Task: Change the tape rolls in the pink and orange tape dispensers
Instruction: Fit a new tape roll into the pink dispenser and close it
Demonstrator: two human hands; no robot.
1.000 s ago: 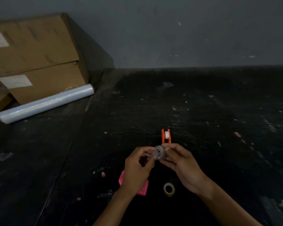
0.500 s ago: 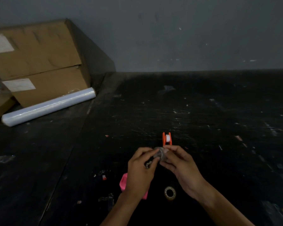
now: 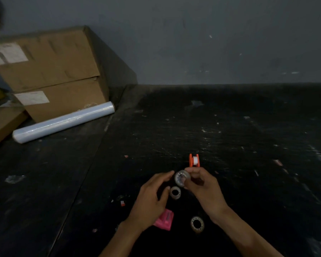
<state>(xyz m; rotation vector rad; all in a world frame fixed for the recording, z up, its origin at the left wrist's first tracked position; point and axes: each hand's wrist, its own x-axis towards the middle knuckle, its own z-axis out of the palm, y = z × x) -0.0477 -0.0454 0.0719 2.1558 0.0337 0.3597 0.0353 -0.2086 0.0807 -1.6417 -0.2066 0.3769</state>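
Note:
My right hand (image 3: 205,190) pinches a clear tape roll (image 3: 182,178) above the black table (image 3: 248,145). My left hand (image 3: 150,199) hovers just left of that roll with its fingers apart and nothing in them. A second clear tape roll (image 3: 175,192) lies on the table below the held one. A third tape roll (image 3: 197,223) lies nearer me, to the right. The pink tape dispenser (image 3: 165,219) lies under my left wrist, partly hidden. Just beyond my hands the orange tape dispenser (image 3: 193,160) stands upright with a white core inside.
Stacked cardboard boxes (image 3: 50,71) sit at the back left against the grey wall. A roll of clear stretch film (image 3: 63,122) lies in front of them. Small scraps of paper and tape litter the scuffed table top.
My left hand has let go of the tape roll and drawn back to the left. A second roll on the table now shows between my hands. The camera tilted up slightly.

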